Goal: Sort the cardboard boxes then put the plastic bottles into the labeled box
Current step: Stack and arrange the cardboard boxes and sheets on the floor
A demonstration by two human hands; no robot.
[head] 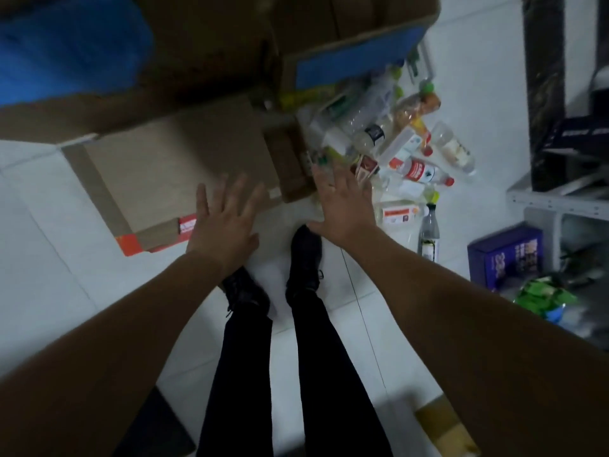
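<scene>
Two bare hands, left hand and right hand, each grip spread and empty, hover over one flat brown cardboard box; a heap of clear plastic bottles, too jumbled to count, lies right of it on the white tiled floor

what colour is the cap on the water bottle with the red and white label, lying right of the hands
Red. The cap of the labelled water bottle shows clearly in the head view.
</scene>
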